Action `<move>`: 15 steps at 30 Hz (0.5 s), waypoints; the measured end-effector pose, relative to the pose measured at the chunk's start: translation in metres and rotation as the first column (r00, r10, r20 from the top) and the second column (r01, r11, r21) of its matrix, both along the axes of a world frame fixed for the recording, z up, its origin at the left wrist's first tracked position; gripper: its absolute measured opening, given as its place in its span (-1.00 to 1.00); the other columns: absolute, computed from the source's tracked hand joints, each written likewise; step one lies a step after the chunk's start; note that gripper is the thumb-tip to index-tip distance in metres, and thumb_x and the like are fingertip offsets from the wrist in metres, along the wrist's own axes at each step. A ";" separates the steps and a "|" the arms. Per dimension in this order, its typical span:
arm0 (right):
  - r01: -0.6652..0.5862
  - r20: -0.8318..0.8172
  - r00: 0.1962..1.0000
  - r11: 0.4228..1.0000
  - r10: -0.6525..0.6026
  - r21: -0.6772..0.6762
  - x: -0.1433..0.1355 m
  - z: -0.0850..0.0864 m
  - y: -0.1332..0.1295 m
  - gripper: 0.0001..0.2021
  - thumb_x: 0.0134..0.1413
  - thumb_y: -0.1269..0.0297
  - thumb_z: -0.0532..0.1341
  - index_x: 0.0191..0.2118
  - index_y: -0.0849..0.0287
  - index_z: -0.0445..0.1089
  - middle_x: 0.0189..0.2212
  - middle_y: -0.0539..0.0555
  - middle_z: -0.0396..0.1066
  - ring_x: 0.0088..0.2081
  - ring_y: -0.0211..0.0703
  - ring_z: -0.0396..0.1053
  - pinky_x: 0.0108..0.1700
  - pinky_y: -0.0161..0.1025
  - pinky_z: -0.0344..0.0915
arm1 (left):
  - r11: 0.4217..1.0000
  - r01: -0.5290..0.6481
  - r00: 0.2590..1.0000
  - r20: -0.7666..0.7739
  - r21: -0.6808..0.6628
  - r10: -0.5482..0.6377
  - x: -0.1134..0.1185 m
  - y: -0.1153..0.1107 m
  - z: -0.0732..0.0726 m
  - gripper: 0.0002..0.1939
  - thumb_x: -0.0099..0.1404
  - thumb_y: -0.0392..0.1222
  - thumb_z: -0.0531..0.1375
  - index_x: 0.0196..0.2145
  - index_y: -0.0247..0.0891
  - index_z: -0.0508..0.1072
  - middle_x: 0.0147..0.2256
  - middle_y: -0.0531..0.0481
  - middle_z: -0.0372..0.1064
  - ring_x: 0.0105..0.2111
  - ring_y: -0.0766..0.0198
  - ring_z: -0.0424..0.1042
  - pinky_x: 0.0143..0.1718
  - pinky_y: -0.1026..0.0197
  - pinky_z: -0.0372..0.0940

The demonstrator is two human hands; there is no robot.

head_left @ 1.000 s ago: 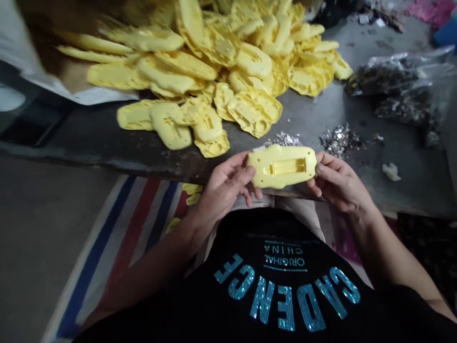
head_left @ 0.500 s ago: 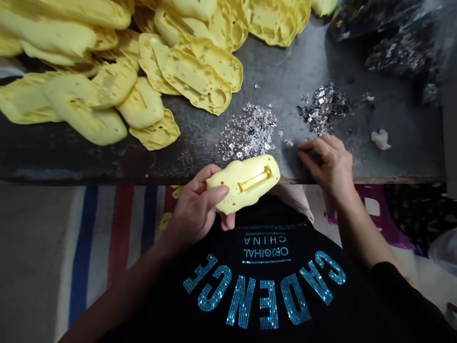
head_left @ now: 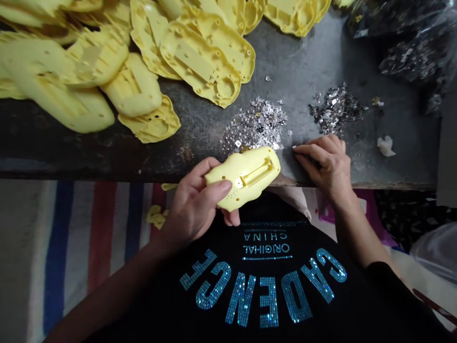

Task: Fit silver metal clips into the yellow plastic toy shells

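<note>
My left hand (head_left: pixel 200 205) is closed around a yellow plastic shell (head_left: pixel 255 193), thumb on top and fingers underneath. The shell's outer face is up, showing a long battery slot, small holes and a cluster of speaker holes. My right hand (head_left: pixel 328 164) rests low over the bench, thumb and forefinger pinched on a small metal contact plate (head_left: pixel 294 148), of which only a bright tip shows. Just beyond the shell lies a pile of small shiny metal plates (head_left: pixel 259 124). A second, darker pile of metal pieces (head_left: pixel 335 109) lies past my right hand.
Many yellow shells (head_left: pixel 200 57) are heaped on the dark bench (head_left: pixel 150 159) at the left and back. Clear bags of metal pieces (head_left: pixel 410 57) stand at the back right. A crumpled white scrap (head_left: pixel 386 146) lies right of my right hand. Striped cloth (head_left: pixel 96 228) shows below the bench edge.
My right fingertips have moved slightly left, toward the shell, and a bright metal tip now shows between them. My left hand keeps its grip on the shell. The whole view has shifted a little.
</note>
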State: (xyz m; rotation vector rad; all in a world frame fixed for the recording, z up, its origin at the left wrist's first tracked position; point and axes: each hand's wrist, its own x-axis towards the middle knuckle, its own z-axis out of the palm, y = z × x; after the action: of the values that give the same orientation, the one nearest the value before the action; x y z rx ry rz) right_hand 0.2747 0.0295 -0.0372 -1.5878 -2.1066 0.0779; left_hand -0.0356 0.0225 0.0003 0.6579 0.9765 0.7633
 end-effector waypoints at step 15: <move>-0.169 -0.416 0.902 0.981 0.116 -0.092 -0.025 0.054 -0.022 -0.85 0.46 0.30 0.43 -0.03 -0.17 0.72 -0.19 -0.02 0.75 -0.19 -0.01 0.66 -0.08 0.00 0.57 | 0.997 0.065 0.997 0.046 0.029 -0.067 0.012 -0.012 0.003 -0.58 0.42 0.00 0.45 -0.15 -0.13 0.26 -0.39 0.11 0.62 -0.63 0.17 0.62 -0.64 0.28 0.49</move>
State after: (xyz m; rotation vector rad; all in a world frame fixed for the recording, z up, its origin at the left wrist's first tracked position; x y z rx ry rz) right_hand 0.2496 0.0071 0.0166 -1.3379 -1.9067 0.5572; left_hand -0.0232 0.0108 0.0029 0.6903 0.8982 0.7322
